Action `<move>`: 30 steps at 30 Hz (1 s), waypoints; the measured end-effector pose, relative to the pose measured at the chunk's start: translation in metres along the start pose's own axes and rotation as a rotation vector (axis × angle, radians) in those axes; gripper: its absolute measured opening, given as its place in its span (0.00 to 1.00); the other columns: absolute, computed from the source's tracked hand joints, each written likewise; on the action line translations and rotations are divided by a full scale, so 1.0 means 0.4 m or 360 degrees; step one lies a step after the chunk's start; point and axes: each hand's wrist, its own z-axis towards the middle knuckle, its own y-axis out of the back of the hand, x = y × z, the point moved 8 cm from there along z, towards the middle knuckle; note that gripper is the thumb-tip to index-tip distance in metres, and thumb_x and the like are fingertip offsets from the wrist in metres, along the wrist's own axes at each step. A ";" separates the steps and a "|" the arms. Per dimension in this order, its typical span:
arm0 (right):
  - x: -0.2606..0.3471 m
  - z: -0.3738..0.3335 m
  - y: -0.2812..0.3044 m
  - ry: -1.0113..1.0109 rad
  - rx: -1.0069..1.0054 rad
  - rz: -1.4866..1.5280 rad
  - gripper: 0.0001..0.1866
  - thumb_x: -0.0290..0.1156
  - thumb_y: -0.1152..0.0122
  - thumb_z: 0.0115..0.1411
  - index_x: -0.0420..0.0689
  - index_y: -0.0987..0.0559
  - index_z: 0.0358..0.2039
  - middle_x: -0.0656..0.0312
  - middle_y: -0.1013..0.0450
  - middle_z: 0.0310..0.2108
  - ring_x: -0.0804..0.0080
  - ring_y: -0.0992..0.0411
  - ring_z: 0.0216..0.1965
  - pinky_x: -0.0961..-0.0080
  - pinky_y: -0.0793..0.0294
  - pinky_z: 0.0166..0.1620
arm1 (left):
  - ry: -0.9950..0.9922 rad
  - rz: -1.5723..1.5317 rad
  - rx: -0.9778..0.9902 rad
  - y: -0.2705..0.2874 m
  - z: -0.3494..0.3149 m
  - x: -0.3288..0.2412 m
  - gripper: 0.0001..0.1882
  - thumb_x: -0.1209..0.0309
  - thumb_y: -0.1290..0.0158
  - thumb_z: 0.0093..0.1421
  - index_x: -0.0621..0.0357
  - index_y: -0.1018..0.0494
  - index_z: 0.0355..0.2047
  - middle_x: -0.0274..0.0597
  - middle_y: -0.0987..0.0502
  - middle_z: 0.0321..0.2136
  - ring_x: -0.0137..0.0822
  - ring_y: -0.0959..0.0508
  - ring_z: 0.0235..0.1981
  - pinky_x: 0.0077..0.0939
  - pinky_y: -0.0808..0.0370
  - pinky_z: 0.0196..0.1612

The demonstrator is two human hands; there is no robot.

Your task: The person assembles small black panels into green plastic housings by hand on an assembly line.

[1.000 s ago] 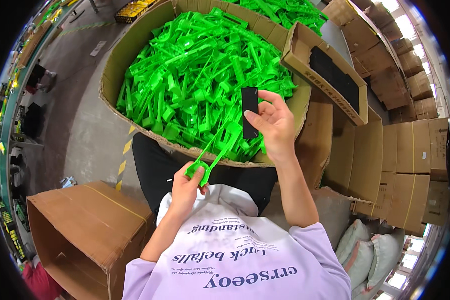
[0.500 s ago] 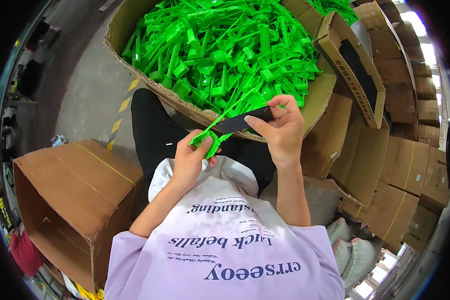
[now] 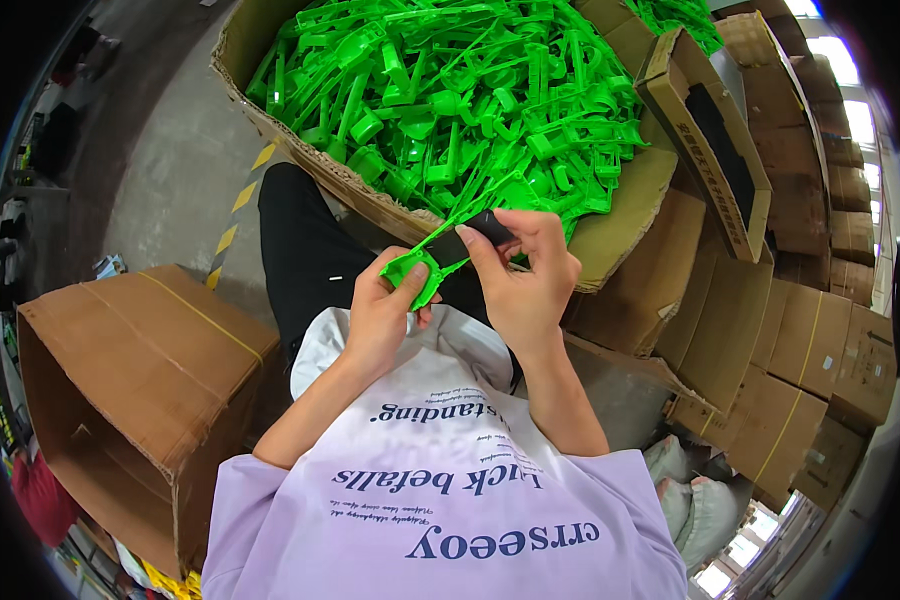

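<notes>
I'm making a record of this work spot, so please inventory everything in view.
Green part: one, green, centre, held
Black strip: one, black, centre, held
Large carton: one, brown, top centre
Loose parts: many, green, inside large carton
Second heap: one, green, top right
Shallow carton: one, brown, upper right, dark contents
Open carton: one, brown, lower left
Stacked cartons: many, brown, right
Sacks: several, white, lower right
Floor tape: one strip, yellow and dark, left
Red shape: one, red, lower-left edge, unclear
Trousers: one pair, black, centre
Shirt: one, white and lilac, bottom
Left hand: one, bare, on green part
Right hand: one, bare, on black strip
</notes>
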 end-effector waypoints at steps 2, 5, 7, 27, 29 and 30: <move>0.019 0.006 0.005 0.0186 -0.0020 -0.0122 0.12 0.23 0.29 0.47 0.40 0.26 0.29 0.63 0.28 0.20 0.82 0.34 0.17 0.84 0.36 0.19 | 0.0022 -0.0025 -0.0014 -0.002 0.001 0.004 0.07 0.68 0.51 0.64 0.60 0.32 0.34 0.39 0.27 0.21 0.27 0.29 0.19 0.20 0.33 0.20; 0.041 0.012 0.002 0.0348 -0.0059 -0.0178 0.10 0.22 0.30 0.48 0.40 0.25 0.27 0.64 0.31 0.18 0.83 0.38 0.16 0.83 0.40 0.18 | -0.0011 -0.0026 -0.0053 0.005 0.005 0.006 0.07 0.69 0.51 0.64 0.60 0.32 0.32 0.38 0.28 0.21 0.26 0.28 0.20 0.19 0.33 0.20; 0.037 0.011 0.002 0.0324 -0.0076 -0.0114 0.09 0.22 0.30 0.48 0.39 0.25 0.26 0.64 0.32 0.17 0.84 0.41 0.15 0.82 0.42 0.17 | -0.0002 -0.0029 -0.0075 0.007 0.007 0.011 0.07 0.69 0.51 0.64 0.59 0.33 0.32 0.38 0.28 0.21 0.26 0.29 0.19 0.18 0.34 0.20; -0.041 0.032 0.022 -0.0141 0.0131 -0.0446 0.07 0.25 0.33 0.52 0.39 0.24 0.23 0.66 0.36 0.11 0.80 0.45 0.10 0.79 0.46 0.16 | 0.0070 -0.0062 -0.0235 0.009 0.005 0.015 0.05 0.73 0.51 0.63 0.57 0.32 0.30 0.37 0.29 0.19 0.24 0.32 0.17 0.14 0.39 0.18; -0.025 0.041 0.029 0.0056 0.0123 -0.0480 0.06 0.24 0.33 0.50 0.38 0.23 0.23 0.65 0.34 0.13 0.77 0.41 0.12 0.77 0.42 0.18 | 0.0104 -0.0004 -0.0218 0.012 0.003 0.016 0.04 0.72 0.50 0.63 0.58 0.31 0.30 0.37 0.28 0.20 0.24 0.32 0.16 0.15 0.39 0.18; 0.001 0.042 0.031 0.0251 0.0115 -0.0518 0.06 0.24 0.32 0.49 0.37 0.21 0.24 0.64 0.31 0.16 0.75 0.37 0.13 0.75 0.38 0.20 | 0.0109 -0.0005 -0.0215 0.012 0.003 0.017 0.04 0.72 0.50 0.63 0.58 0.31 0.30 0.37 0.28 0.20 0.24 0.32 0.16 0.15 0.39 0.18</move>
